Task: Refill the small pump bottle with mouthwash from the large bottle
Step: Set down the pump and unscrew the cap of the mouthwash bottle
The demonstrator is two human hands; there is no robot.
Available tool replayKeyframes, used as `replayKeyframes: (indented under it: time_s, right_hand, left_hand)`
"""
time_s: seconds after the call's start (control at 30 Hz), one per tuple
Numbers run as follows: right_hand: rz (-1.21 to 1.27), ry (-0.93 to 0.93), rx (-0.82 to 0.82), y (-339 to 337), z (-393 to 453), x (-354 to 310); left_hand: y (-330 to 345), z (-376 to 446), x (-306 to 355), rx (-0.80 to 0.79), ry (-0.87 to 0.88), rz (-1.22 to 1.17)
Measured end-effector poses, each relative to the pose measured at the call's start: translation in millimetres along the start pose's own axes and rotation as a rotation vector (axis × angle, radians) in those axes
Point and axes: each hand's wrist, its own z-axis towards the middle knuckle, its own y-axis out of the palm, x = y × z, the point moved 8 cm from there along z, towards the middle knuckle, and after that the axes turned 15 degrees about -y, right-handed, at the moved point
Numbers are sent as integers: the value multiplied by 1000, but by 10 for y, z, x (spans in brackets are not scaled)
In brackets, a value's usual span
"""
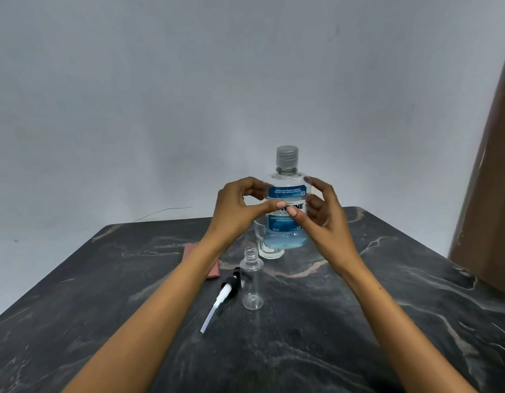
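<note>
Dark marbled table point(359, 321) against a grey wall. Large mouthwash bottle point(286, 191) stands capped at the far middle, blue liquid filling the lower part; likely bottom-heavy, smooth plastic, best gripped around the labelled waist. Left hand point(240, 205) and right hand point(320, 214) hover unclenched before it, grasping nothing. Small pump bottle point(251, 282) upright, uncapped, empty, light, tippy; pump head point(225, 290) lies beside it.

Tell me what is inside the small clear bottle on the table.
The small clear bottle looks empty: no liquid shows through its walls, and its neck is open. Its pump lies beside it on the table.
</note>
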Motion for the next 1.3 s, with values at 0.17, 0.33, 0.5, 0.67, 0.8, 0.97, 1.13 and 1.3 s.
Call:
replayKeyframes:
  time_s: [0.17,0.33,0.5,0.67,0.8,0.97,1.13,1.3]
  right_hand:
    - [207,68,-37,-145,-127,37]
    - [282,203,-148,-155,-309,214]
    - [228,285,-275,-121,-435,297]
    - [220,312,-340,-15,-520,338]
    - [241,342,-343,1,-546,366]
    - [246,343,-323,-15,-534,372]
    - [234,316,-289,4,-529,370]
    - [181,289,-275,13,-522,386]
  left_hand:
    - [154,-254,0,-62,-3,38]
    - [144,-448,-21,-117,-22,-17]
    - [196,-549,52,-208,-34,-93]
    - [293,-569,45,-299,-52,-85]
    - [297,-564,18,-290,-51,-122]
    - [307,-532,7,-267,-34,-108]
    - [266,-493,-18,-121,-30,-40]
    - [234,-511,-1,55,-38,51]
